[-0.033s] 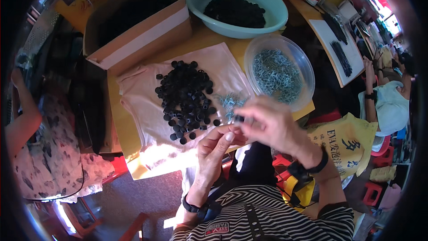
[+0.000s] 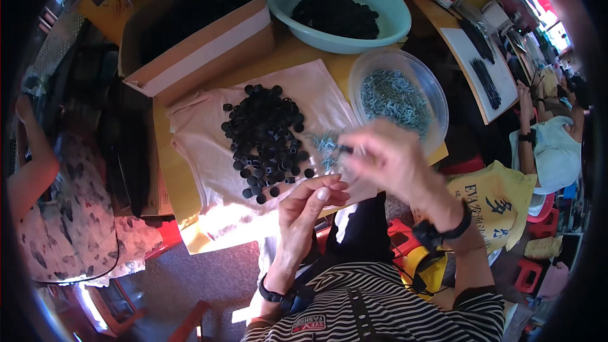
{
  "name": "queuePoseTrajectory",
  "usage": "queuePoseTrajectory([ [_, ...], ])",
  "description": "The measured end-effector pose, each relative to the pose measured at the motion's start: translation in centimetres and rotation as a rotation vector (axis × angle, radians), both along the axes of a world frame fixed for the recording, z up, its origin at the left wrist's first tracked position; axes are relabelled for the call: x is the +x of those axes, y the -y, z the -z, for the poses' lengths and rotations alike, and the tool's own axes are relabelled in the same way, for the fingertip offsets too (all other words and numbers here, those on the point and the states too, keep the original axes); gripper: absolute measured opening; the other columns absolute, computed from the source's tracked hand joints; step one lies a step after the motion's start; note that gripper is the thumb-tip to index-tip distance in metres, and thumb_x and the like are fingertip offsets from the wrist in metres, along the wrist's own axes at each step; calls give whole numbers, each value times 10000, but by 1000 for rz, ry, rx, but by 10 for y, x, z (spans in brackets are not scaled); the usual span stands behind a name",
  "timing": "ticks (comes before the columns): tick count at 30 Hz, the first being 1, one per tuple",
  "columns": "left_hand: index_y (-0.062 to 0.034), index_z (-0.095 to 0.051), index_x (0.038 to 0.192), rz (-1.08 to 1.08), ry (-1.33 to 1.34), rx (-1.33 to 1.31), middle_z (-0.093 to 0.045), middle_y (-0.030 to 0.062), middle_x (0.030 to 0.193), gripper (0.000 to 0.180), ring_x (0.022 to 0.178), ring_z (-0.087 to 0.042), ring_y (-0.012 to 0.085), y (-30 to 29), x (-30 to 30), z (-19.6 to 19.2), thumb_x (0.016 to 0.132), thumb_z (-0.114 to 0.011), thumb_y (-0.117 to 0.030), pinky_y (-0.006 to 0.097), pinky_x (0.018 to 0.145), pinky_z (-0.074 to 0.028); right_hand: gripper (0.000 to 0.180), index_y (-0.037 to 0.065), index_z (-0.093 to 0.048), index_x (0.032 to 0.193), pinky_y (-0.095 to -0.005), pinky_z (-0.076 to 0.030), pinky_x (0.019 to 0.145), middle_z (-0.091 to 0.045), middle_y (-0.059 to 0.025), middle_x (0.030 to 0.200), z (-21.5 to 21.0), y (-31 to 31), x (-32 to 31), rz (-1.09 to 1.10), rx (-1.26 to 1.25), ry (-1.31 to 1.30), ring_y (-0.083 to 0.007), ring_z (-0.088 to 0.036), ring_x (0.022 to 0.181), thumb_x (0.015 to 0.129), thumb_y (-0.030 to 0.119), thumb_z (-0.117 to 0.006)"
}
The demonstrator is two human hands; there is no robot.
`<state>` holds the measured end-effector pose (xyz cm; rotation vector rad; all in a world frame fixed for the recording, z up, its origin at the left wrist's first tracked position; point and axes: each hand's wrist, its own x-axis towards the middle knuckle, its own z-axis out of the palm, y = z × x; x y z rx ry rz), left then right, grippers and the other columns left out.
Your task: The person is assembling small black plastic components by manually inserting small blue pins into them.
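My left hand [image 2: 303, 210] is at the near edge of the pale pink cloth [image 2: 201, 145], thumb pressed to the fingers. Anything between them is too small to make out. Above and to its right, my right hand [image 2: 400, 163] is blurred by motion, its fingers pinching a small black cap [image 2: 345, 149]. A heap of round black caps [image 2: 263, 128] lies on the cloth to the left of my hands. Just beyond the right fingertips is a small pile of thin silvery screws [image 2: 325, 147]. More screws [image 2: 394, 104] fill part of a clear plastic tub [image 2: 439, 128].
A cardboard box [image 2: 209, 44] with dark contents stands at the back left of the table. Beside it is a pale green basin [image 2: 339, 43] of black pieces. Another person in a patterned garment [image 2: 69, 215] sits at the left; others are at the far right.
My right hand has moved slightly up and away from the left fingertips, with the black cap still in its fingers. My left hand has barely moved.
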<state>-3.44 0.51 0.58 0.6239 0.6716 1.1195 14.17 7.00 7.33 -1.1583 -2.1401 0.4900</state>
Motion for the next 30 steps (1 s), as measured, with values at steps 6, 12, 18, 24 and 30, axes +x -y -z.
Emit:
queuePoseTrajectory([
  [6,6,-637,1082,-311,-779,103,-670,97,955,212,827,-644,154,12,-47,-14,874,-613,-31,273,762,-507,268,2,-630,998,-350,-480,662,-640,-182,832,-19,-111,42,263,245,84,-298,-636,760,899,250,-597],
  [12,-17,-667,1005,-417,-1272,137,-651,71,918,229,741,-604,123,12,-87,-13,778,-684,12,241,665,-482,357,16,-628,1093,-391,-486,792,-659,-163,970,-17,-152,32,475,295,371,-356,-627,872,928,316,-529],
  [18,-2,-656,996,-439,-1300,263,-650,94,929,240,758,-619,148,4,-85,2,760,-700,6,256,673,-489,169,59,-648,953,-283,-494,592,-624,-54,855,0,-38,-14,6,-150,100,-144,-620,691,860,200,-648],
  [24,-33,-657,1032,-399,-1345,298,-653,91,985,249,789,-645,173,2,-84,11,784,-671,-12,287,701,-505,93,84,-639,871,-284,-534,596,-587,-22,835,52,18,-52,-23,-140,160,-160,-623,685,798,120,-685],
  [30,-25,-653,1038,-402,-1302,333,-643,89,962,256,793,-638,173,0,-74,12,783,-666,-1,283,697,-503,226,84,-614,935,-317,-520,666,-552,-31,888,66,28,-64,28,-113,190,-204,-609,800,726,67,-700],
])
